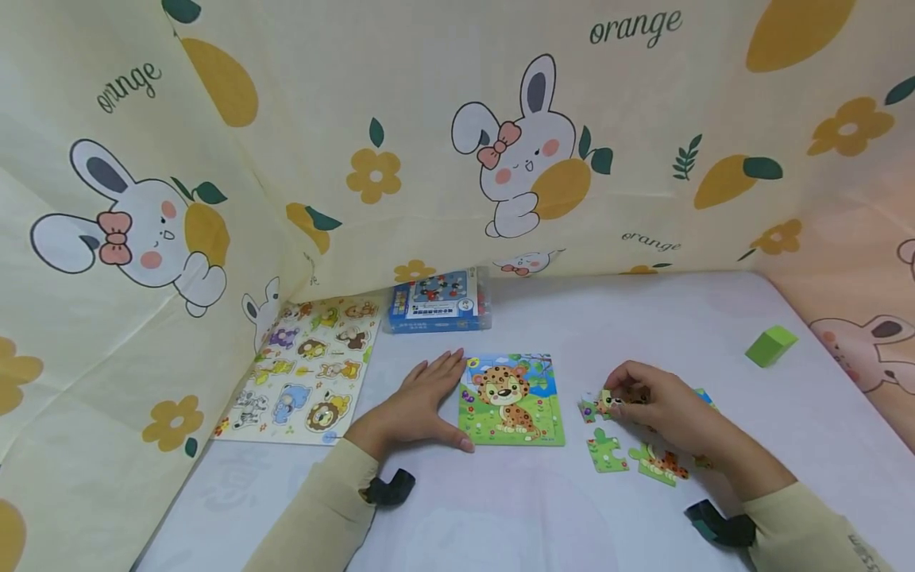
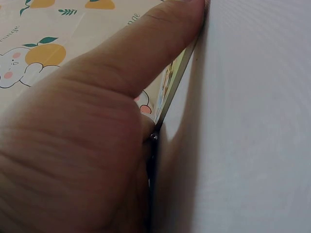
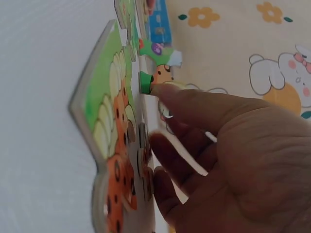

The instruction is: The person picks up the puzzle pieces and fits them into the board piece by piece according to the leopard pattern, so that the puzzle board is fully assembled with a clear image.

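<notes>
While the leopard board is touched at its left edge by the straight-fingered left hand, a puzzle piece gets pinched by the right hand near loose pieces at right; matching's seemingly being done, so neat lining-up's probably needed next.

Beige sleeves — one lettered — black wrist pieces
</notes>
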Available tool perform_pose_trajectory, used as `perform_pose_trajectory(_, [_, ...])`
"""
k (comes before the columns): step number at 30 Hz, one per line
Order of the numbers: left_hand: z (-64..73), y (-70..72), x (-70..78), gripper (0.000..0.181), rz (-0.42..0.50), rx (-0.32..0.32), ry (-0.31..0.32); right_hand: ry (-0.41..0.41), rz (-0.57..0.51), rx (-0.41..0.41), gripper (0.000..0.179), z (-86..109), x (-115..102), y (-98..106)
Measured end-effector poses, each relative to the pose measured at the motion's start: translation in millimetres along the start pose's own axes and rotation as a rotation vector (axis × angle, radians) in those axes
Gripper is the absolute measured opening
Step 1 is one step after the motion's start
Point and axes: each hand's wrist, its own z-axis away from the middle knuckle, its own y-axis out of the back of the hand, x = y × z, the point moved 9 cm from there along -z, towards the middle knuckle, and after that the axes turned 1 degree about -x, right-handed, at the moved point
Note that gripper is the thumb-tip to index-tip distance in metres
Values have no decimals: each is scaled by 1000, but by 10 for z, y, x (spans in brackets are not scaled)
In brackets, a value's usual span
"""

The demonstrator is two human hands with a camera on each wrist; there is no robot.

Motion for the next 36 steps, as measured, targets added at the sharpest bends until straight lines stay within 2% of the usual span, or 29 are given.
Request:
perform_pose_trajectory(6, [3,8,11,142,10,3,-1,7,-64,56,18,19,-69,56])
perform_pose_trajectory(13, [-4,1,-5,143,8,5,-4,58,-174,81,35,31,-210,62])
perform_pose_trajectory(17, [-8,-8,-11,142,6,4,-7,35,-225,93,22,25,-258,38])
perform_pose_trajectory(20, [-11,-13,-21,143,6,4,-6,14,-242,85,15,4,-285,-13])
perform_pose_trajectory(28, [-5,-6,-20,143,7,12,-18,43,-279,32,19,-55,-445,-181])
perform_pose_trajectory(36, [-1,-1,-14,142,4,13,-20,60,-267,10,13,-199,-598,-342])
